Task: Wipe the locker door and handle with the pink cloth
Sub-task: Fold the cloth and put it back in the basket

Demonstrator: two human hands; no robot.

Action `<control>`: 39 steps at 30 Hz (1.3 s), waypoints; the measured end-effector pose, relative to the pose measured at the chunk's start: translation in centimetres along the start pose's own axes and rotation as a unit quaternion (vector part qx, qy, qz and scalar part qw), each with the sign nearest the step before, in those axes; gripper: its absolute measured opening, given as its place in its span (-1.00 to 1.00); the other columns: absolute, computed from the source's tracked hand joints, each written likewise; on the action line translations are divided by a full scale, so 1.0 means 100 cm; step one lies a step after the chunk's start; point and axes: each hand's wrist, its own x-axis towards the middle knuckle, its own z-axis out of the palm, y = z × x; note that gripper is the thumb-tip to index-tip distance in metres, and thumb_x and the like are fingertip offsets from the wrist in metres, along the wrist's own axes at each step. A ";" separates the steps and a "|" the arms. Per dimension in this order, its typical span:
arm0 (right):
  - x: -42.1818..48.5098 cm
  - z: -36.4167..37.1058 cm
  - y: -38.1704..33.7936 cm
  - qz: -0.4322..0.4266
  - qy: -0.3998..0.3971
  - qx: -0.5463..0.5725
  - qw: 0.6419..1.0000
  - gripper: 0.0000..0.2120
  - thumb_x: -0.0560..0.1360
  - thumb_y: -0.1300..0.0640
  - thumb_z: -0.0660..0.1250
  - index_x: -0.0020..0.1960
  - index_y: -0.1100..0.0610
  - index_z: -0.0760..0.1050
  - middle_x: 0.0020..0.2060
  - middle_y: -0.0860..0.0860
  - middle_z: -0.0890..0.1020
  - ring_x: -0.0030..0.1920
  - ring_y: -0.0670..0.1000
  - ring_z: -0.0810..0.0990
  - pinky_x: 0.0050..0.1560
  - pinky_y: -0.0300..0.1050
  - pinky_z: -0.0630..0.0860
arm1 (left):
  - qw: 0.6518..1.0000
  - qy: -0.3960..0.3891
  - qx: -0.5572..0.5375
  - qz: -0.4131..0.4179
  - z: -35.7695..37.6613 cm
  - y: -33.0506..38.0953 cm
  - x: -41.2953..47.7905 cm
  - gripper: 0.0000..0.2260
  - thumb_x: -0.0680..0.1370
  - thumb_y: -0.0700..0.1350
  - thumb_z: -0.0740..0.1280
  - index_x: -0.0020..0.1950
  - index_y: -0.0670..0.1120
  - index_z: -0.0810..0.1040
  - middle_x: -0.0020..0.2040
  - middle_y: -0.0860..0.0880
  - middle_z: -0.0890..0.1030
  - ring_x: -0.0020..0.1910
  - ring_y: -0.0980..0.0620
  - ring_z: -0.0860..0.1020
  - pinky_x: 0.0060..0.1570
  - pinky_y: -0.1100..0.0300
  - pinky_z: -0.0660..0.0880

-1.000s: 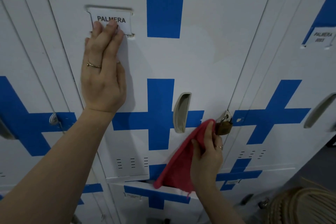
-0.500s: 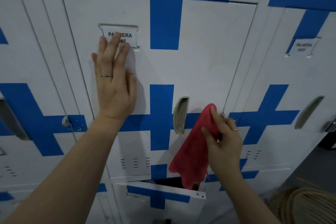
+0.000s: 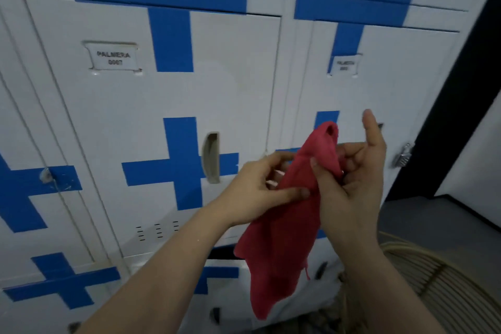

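Two hands meet in front of the lockers, clear of the metal. Left hand (image 3: 257, 187) pinches the pink cloth (image 3: 282, 238) between thumb and curled fingers; right hand (image 3: 352, 184) clamps the cloth's upper fold under its thumb, index finger raised straight, the other fingers bent behind the fabric. Cloth hangs free below both hands, touching neither door (image 3: 162, 116) nor handle (image 3: 211, 157).

Edges and room: the door marked by its label (image 3: 113, 58) lies open to reach across its whole face, bounded by seams at left and right. The recessed handle sits just left of the left hand. A dark wall edge (image 3: 447, 106) closes off the bank of lockers at right; a wicker rim (image 3: 433, 279) stands low at right, near the right forearm.

Hidden or unclear: the cloth and right hand cover the neighbouring locker's handle almost wholly. A padlock (image 3: 402, 157) at far right is blurred. The label's second line reads poorly. The lower door (image 3: 222, 279) beneath appears ajar, its gap partly behind the cloth.

Change: half a second earlier the left palm lay flat on the door below the label and the right hand alone held the cloth near the handle; now both hands are off the door and share the cloth, and the view has swung rightward.
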 end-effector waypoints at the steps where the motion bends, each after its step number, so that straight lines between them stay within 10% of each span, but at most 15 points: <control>1: 0.002 -0.012 0.000 0.004 0.007 -0.004 1.000 -0.36 0.39 0.29 0.27 0.37 -0.12 0.18 -0.30 -0.15 0.45 -0.27 -0.17 0.45 -0.06 -0.33 0.46 | 1.000 -0.003 0.008 0.001 0.011 0.000 0.001 -0.71 0.45 -0.18 0.44 0.13 0.03 0.51 -0.10 0.09 0.60 -0.13 0.11 0.56 -0.13 0.29 0.52; 7: 0.000 -0.097 -0.004 0.061 0.032 -0.082 0.994 -0.82 0.32 0.13 0.42 -0.19 -0.14 0.56 -0.15 0.20 0.54 -0.16 0.17 0.54 -0.12 0.04 0.54 | 0.998 -0.043 -0.042 -0.012 0.074 -0.002 0.007 -0.85 0.51 -0.24 0.35 -0.13 0.01 0.58 -0.21 0.05 0.60 -0.18 0.10 0.57 -0.08 0.19 0.53; 11: -0.005 -0.157 -0.009 0.135 0.017 -0.065 0.989 -0.75 0.24 0.26 0.52 -0.23 0.02 0.51 -0.13 0.24 0.57 -0.16 0.07 0.56 -0.16 -0.17 0.54 | 0.979 -0.101 -0.176 -0.028 0.115 0.000 0.012 -0.90 0.47 -0.22 0.32 -0.20 -0.09 0.43 -0.25 0.12 0.60 -0.26 0.15 0.54 -0.21 0.31 0.48; 14: -0.005 -0.201 -0.012 0.167 -0.027 -0.013 0.986 -0.66 0.07 -0.04 0.58 -0.24 -0.01 0.55 -0.26 0.02 0.61 -0.19 0.03 0.60 -0.16 -0.13 0.56 | 0.964 -0.184 -0.189 -0.032 0.145 0.005 0.016 -0.87 0.41 -0.20 0.29 -0.28 -0.07 0.35 -0.39 0.10 0.44 -0.41 0.18 0.38 -0.37 0.38 0.34; 21: -0.003 -0.258 -0.009 0.236 -0.007 0.154 0.960 -0.60 0.06 -0.19 0.56 -0.28 0.08 0.62 -0.33 -0.04 0.60 -0.22 -0.08 0.54 -0.14 -0.26 0.51 | 0.884 -0.316 -0.327 -0.104 0.198 0.001 0.028 -0.72 0.15 -0.17 0.28 -0.23 -0.07 0.69 -0.24 0.04 0.65 -0.25 0.14 0.59 -0.16 0.35 0.52; 25: -0.008 -0.277 -0.006 0.258 0.037 0.024 0.965 -0.86 0.25 0.19 0.51 -0.30 0.03 0.57 -0.41 -0.11 0.54 -0.31 -0.12 0.49 -0.21 -0.24 0.47 | 0.877 -0.318 -0.333 -0.140 0.237 -0.006 0.031 -0.81 0.28 -0.02 0.28 -0.53 0.00 0.46 -0.46 0.00 0.43 -0.46 0.13 0.39 -0.38 0.31 0.36; 28: -0.009 -0.289 -0.006 0.280 0.047 -0.016 0.959 -0.70 0.35 0.49 0.30 -0.17 0.10 0.54 -0.39 -0.09 0.46 -0.33 -0.14 0.45 -0.23 -0.25 0.47 | 0.867 -0.343 -0.326 -0.154 0.262 -0.011 0.035 -0.91 0.28 -0.03 0.38 -0.30 -0.03 0.56 -0.35 0.00 0.52 -0.36 0.12 0.49 -0.28 0.34 0.46; 32: -0.011 -0.307 -0.006 0.326 0.070 0.076 0.940 -0.67 0.26 0.51 0.26 -0.11 0.16 0.53 -0.36 -0.04 0.46 -0.36 -0.12 0.48 -0.33 -0.28 0.49 | 0.892 -0.355 -0.244 -0.136 0.285 -0.010 0.046 -0.38 0.27 0.01 0.47 0.30 0.11 0.39 0.24 0.03 0.51 0.17 0.05 0.53 0.19 0.15 0.48; 39: -0.008 -0.326 -0.003 0.415 -0.030 0.006 0.909 -0.56 0.32 0.57 0.21 0.05 0.17 0.51 -0.09 0.13 0.58 -0.18 -0.04 0.57 -0.18 -0.23 0.56 | 0.865 -0.426 -0.142 -0.223 0.303 -0.006 0.050 -0.73 0.43 0.17 0.31 0.05 0.09 0.49 -0.03 0.00 0.57 -0.03 0.02 0.55 -0.09 0.13 0.49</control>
